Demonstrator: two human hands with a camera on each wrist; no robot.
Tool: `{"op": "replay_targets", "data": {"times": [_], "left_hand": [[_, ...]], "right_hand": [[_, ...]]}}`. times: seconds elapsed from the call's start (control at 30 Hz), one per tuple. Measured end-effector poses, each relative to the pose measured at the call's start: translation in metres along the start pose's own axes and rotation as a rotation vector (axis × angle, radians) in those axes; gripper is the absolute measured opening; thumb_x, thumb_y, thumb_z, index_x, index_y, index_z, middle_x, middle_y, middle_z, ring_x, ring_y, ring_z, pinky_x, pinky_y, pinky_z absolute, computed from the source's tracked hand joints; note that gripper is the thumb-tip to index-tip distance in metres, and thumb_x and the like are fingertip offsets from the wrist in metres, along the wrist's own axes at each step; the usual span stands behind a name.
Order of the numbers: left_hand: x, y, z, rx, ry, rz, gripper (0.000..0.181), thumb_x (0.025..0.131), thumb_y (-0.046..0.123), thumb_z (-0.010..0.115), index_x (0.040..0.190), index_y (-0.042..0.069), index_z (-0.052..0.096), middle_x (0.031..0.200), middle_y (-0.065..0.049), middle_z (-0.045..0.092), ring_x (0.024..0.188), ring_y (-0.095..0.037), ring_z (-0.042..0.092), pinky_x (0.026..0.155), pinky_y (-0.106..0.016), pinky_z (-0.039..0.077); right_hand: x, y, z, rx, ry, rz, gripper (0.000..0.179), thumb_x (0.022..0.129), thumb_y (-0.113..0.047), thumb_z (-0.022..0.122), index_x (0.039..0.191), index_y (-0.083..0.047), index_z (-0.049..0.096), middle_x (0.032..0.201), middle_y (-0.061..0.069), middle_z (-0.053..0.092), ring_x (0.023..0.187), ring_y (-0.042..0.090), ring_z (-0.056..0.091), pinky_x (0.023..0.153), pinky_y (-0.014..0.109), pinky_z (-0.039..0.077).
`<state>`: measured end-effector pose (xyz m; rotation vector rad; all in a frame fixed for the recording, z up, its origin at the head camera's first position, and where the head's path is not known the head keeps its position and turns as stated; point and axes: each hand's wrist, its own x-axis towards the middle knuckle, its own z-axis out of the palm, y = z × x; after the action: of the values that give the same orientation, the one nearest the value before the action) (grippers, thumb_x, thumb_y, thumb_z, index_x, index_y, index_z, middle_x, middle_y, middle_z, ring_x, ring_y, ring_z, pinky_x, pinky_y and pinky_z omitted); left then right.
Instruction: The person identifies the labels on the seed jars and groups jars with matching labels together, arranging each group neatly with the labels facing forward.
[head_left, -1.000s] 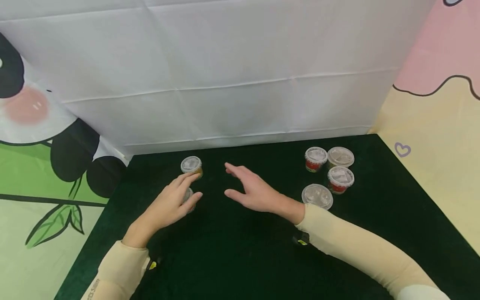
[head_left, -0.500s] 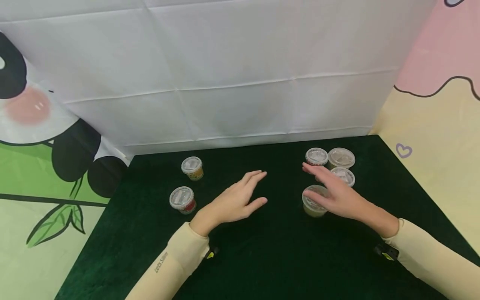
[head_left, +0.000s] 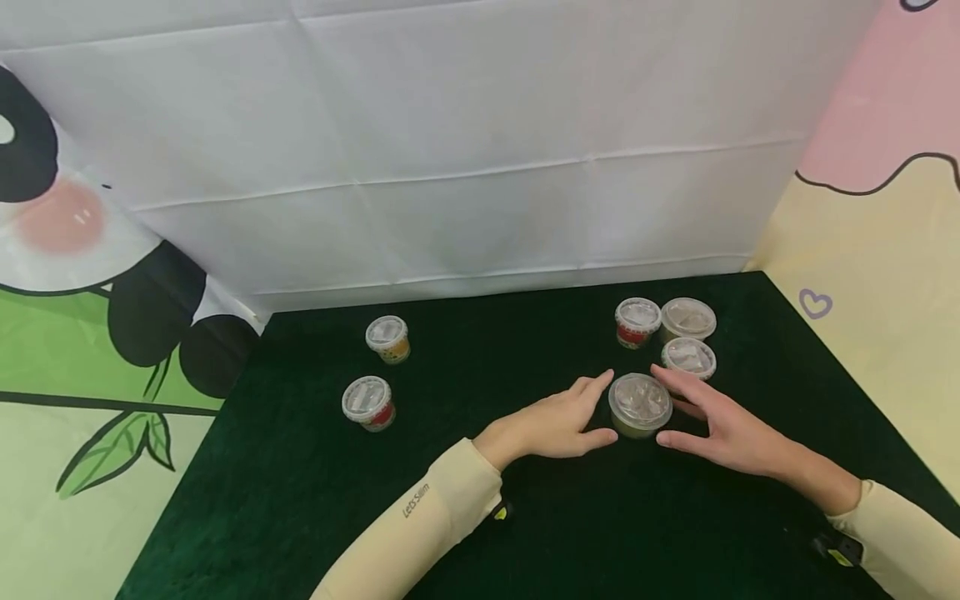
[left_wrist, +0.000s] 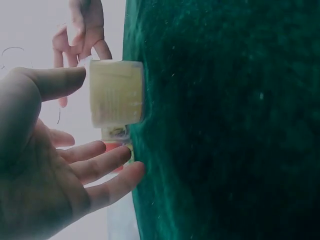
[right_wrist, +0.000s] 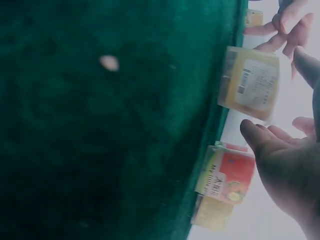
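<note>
Head view, left to right, on a clock centred on the wide tub point(head_left: 640, 402): out between nine and ten o'clock, a wall cloth point(head_left: 157, 292) with a black, white and green cartoon print. Across twelve o'clock, a creased white sheet point(head_left: 480, 125) behind the dark green tabletop point(head_left: 600, 533). At nine o'clock, well apart from the tub, a lidded red cup point(head_left: 368, 402); just beyond, between nine and ten, an upright yellow cup point(head_left: 387, 338). Toward eight o'clock, a cream sleeve point(head_left: 427, 508) lettered "Lets Slim". Near nine o'clock, beside the tub, the left hand point(head_left: 551, 425), thumb and fingers spread wide. At the centre, between both hands, the tub itself, upright on the tabletop under a shiny clear lid. Contact with fingertips: cannot tell. At twelve o'clock, another red cup point(head_left: 637, 323); at one, a second wide tub point(head_left: 688, 319); between one and two, a clear-lidded cup point(head_left: 688, 357), body mostly hidden. Just past three o'clock, the right hand point(head_left: 723, 425), also held wide, thumb well away from forefinger. Out at two o'clock, a pink and cream cloth point(head_left: 877, 275).

Left wrist view: pale yellow side of the tub close to the left thumb, right hand beyond toward eleven o'clock.

Right wrist view: barcode label on the tub; toward six o'clock, a red-and-green printed cup.
</note>
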<state>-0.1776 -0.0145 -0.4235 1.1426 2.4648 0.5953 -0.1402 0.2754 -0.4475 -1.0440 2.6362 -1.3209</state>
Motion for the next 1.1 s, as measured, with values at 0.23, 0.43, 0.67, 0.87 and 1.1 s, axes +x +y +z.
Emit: {"op": "replay_targets", "data": {"times": [0.23, 0.43, 0.67, 0.87, 1.1], "left_hand": [[0.006, 0.008, 0.01, -0.023, 0.007, -0.009, 0.085, 0.105, 0.044, 0.053, 0.163, 0.009, 0.001, 0.16, -0.016, 0.03, 0.142, -0.018, 0.041, 0.112, -0.031, 0.038], [0.006, 0.013, 0.017, 0.013, 0.041, -0.032, 0.085, 0.105, 0.045, 0.052, 0.163, 0.008, 0.002, 0.158, -0.015, 0.031, 0.136, -0.015, 0.046, 0.107, -0.026, 0.043], [0.008, 0.015, 0.016, 0.009, 0.043, -0.042, 0.082, 0.106, 0.043, 0.05, 0.163, 0.008, 0.003, 0.159, -0.014, 0.031, 0.136, -0.014, 0.046, 0.107, -0.026, 0.044], [0.007, 0.014, 0.017, 0.007, 0.041, -0.035, 0.081, 0.107, 0.043, 0.049, 0.163, 0.007, 0.003, 0.158, -0.015, 0.032, 0.135, -0.014, 0.047, 0.106, -0.026, 0.044], [0.008, 0.014, 0.018, -0.005, 0.04, -0.031, 0.081, 0.107, 0.042, 0.049, 0.163, 0.008, 0.002, 0.159, -0.014, 0.031, 0.137, -0.014, 0.045, 0.107, -0.026, 0.043]], "right_hand": [[-0.003, 0.007, 0.007, 0.04, -0.039, 0.066, 0.087, 0.094, -0.018, 0.075, 0.162, -0.014, 0.021, 0.158, 0.026, 0.03, 0.141, 0.024, 0.042, 0.099, 0.03, 0.05], [-0.001, 0.01, 0.008, 0.102, -0.064, 0.117, 0.085, 0.097, -0.018, 0.072, 0.162, -0.011, 0.019, 0.16, 0.03, 0.024, 0.136, 0.05, 0.039, 0.097, 0.039, 0.052], [0.001, 0.011, 0.006, 0.159, -0.094, 0.168, 0.086, 0.098, -0.019, 0.071, 0.162, -0.004, 0.016, 0.161, 0.03, 0.02, 0.138, 0.051, 0.036, 0.098, 0.035, 0.051], [0.004, 0.01, 0.002, 0.175, -0.13, 0.214, 0.086, 0.098, -0.02, 0.07, 0.161, 0.0, 0.015, 0.159, 0.031, 0.022, 0.136, 0.053, 0.039, 0.097, 0.032, 0.052], [0.006, 0.011, 0.001, 0.171, -0.144, 0.221, 0.085, 0.097, -0.021, 0.071, 0.16, 0.0, 0.017, 0.157, 0.032, 0.025, 0.133, 0.051, 0.044, 0.096, 0.031, 0.052]]}}
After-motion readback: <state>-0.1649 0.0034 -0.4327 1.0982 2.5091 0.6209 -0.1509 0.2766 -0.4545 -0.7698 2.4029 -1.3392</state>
